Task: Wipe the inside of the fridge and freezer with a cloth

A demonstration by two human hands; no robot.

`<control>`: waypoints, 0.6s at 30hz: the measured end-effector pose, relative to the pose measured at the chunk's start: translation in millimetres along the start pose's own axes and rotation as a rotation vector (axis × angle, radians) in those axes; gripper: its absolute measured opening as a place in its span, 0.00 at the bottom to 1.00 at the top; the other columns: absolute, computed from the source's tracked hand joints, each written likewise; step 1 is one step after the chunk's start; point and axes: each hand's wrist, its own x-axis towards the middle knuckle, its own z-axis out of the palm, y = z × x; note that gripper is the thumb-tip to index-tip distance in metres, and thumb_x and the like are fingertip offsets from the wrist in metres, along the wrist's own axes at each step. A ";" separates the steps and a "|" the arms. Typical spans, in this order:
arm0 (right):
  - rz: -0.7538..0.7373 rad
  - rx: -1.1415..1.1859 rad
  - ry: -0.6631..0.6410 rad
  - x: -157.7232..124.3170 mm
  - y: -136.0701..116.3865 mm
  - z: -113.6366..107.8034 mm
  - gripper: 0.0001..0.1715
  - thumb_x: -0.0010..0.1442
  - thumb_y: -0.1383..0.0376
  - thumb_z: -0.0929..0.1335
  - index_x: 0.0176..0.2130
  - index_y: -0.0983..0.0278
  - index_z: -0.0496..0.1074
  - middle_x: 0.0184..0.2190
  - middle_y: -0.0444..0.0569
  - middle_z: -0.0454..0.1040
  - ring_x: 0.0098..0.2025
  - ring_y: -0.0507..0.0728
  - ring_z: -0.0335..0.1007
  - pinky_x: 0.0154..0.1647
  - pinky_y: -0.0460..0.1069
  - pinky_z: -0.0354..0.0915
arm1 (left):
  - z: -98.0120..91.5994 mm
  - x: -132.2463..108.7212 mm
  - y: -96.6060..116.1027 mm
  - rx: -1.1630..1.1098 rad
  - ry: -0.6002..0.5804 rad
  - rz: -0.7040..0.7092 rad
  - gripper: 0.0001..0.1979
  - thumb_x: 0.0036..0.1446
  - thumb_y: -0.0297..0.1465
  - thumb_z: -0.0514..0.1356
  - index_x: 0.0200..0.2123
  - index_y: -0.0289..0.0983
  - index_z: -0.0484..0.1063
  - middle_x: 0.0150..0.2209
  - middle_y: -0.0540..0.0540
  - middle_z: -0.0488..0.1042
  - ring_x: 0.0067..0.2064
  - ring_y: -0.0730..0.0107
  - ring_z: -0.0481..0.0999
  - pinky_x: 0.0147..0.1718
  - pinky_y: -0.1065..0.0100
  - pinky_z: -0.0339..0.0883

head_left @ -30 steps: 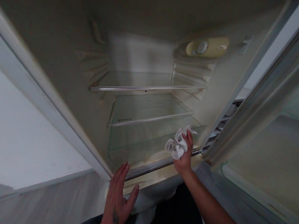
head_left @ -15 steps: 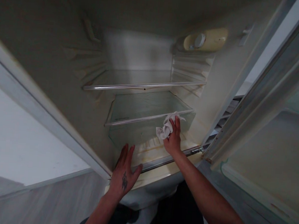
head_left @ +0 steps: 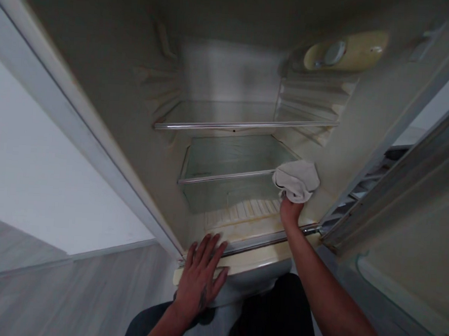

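Inside an open fridge, my right hand (head_left: 291, 210) holds a pale cloth (head_left: 296, 180) at the right end of the lower glass shelf (head_left: 240, 151). The cloth is spread over my fingers and hides most of them, along with that end of the shelf's front trim. My left hand (head_left: 204, 273) lies with fingers spread at the left part of the fridge's bottom front edge (head_left: 255, 261), holding nothing. Above the lower shelf sits another glass shelf (head_left: 228, 112) with a shiny metal front strip.
The ribbed fridge floor (head_left: 240, 212) has yellowish stains. High on the right wall is a yellowed housing with a round dial (head_left: 335, 53). The open fridge door (head_left: 407, 225) stands at the right. My knees are close below the front edge.
My right hand has moved right along the lower shelf, and the cloth, bunched before, is now spread out. My left hand has settled lower, onto the front edge. The camera view has shifted left.
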 end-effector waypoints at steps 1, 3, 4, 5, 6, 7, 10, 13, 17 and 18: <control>0.002 0.025 -0.017 -1.8 -4.5 9.7 0.32 0.58 0.60 0.66 0.60 0.69 0.67 0.57 0.65 0.71 0.64 0.63 0.65 0.69 0.68 0.54 | 1.0 -4.0 2.0 0.012 0.005 -0.011 0.35 0.65 0.42 0.56 0.72 0.46 0.50 0.74 0.48 0.55 0.74 0.52 0.53 0.71 0.46 0.43; -0.048 0.024 0.020 -9.3 -20.6 26.2 0.29 0.60 0.59 0.65 0.58 0.68 0.69 0.59 0.65 0.69 0.65 0.63 0.63 0.69 0.68 0.55 | 2.1 -6.3 4.9 0.021 0.005 -0.035 0.35 0.65 0.42 0.56 0.72 0.47 0.50 0.73 0.47 0.55 0.74 0.51 0.53 0.72 0.46 0.40; -0.073 0.023 0.048 -13.5 -30.3 30.5 0.28 0.60 0.59 0.65 0.57 0.68 0.70 0.61 0.65 0.67 0.67 0.63 0.61 0.70 0.68 0.53 | 2.3 -5.5 5.7 0.023 0.004 -0.042 0.35 0.64 0.42 0.56 0.72 0.47 0.50 0.73 0.47 0.55 0.74 0.51 0.52 0.72 0.46 0.39; -0.084 0.031 0.078 -17.1 -39.5 31.0 0.27 0.61 0.59 0.65 0.56 0.67 0.70 0.62 0.64 0.66 0.68 0.62 0.60 0.70 0.68 0.53 | 2.2 -4.3 6.3 0.024 0.002 -0.045 0.35 0.64 0.41 0.56 0.72 0.47 0.50 0.74 0.47 0.55 0.74 0.51 0.52 0.72 0.46 0.38; -0.072 0.056 0.111 -19.5 -47.4 27.8 0.25 0.61 0.59 0.65 0.55 0.66 0.71 0.62 0.62 0.67 0.67 0.62 0.61 0.70 0.67 0.54 | 2.0 -3.0 6.7 0.025 -0.003 -0.044 0.35 0.64 0.41 0.56 0.72 0.47 0.50 0.74 0.47 0.55 0.74 0.51 0.52 0.72 0.47 0.37; -0.036 0.101 0.160 -20.1 -53.2 21.1 0.23 0.61 0.60 0.65 0.53 0.65 0.72 0.59 0.60 0.70 0.65 0.62 0.64 0.68 0.66 0.58 | 1.8 -2.0 6.9 0.024 -0.006 -0.045 0.35 0.64 0.41 0.55 0.72 0.48 0.50 0.74 0.47 0.54 0.74 0.52 0.52 0.72 0.47 0.37; 0.165 0.341 0.293 -12.0 -57.4 -10.3 0.16 0.58 0.62 0.66 0.47 0.60 0.73 0.48 0.47 0.77 0.52 0.56 0.75 0.59 0.57 0.71 | 2.1 -1.4 6.8 0.014 -0.022 -0.051 0.35 0.64 0.41 0.55 0.72 0.48 0.49 0.74 0.48 0.53 0.74 0.53 0.51 0.72 0.48 0.36; 0.424 0.581 0.166 3.8 -53.7 -40.5 0.12 0.59 0.62 0.66 0.43 0.58 0.73 0.44 0.43 0.78 0.46 0.53 0.77 0.51 0.52 0.75 | 3.6 -2.9 6.4 0.005 -0.025 -0.053 0.34 0.64 0.41 0.55 0.72 0.49 0.50 0.74 0.48 0.53 0.74 0.52 0.51 0.72 0.47 0.36; 0.747 0.738 0.091 20.9 -68.2 -72.0 0.12 0.64 0.59 0.62 0.37 0.59 0.73 0.35 0.45 0.78 0.37 0.54 0.78 0.37 0.51 0.77 | 5.2 -2.7 7.2 -0.043 0.004 -0.070 0.34 0.64 0.43 0.56 0.71 0.49 0.53 0.74 0.48 0.55 0.74 0.52 0.53 0.72 0.47 0.35; 0.789 0.766 0.112 23.5 -77.0 -79.7 0.12 0.64 0.59 0.62 0.36 0.59 0.73 0.32 0.45 0.77 0.34 0.54 0.77 0.33 0.51 0.77 | 5.3 -2.2 7.7 -0.072 0.016 -0.085 0.34 0.63 0.45 0.57 0.70 0.49 0.54 0.73 0.48 0.56 0.73 0.53 0.54 0.72 0.48 0.35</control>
